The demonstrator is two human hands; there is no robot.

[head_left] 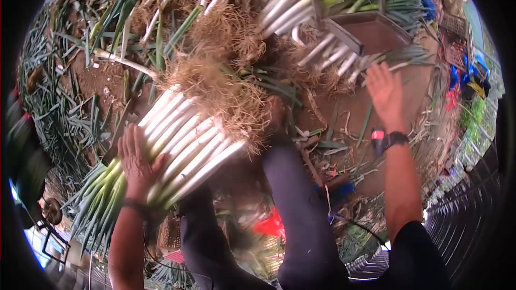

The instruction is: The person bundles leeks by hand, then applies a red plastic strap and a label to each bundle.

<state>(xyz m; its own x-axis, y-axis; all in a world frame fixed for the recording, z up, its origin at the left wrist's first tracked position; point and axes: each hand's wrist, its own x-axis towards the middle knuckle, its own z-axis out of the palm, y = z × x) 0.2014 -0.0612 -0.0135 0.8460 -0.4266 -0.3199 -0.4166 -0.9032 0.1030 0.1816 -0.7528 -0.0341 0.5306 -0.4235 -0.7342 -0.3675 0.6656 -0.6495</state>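
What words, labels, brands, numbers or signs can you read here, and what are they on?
None can be read.
Dark wristband with a red patch, below the right hand: too small and blurred to tell whether it bears any marking.
Green onions under the left hand: no label visible.
Red plastic near the legs: no readable print.

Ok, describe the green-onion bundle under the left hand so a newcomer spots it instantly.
Find the dark-trousered legs at bottom centre. Just above and left of them in the picture, the left hand is spread on the green-onion bundle. Its green tops point lower left, whereas those of the pile at upper right point right.
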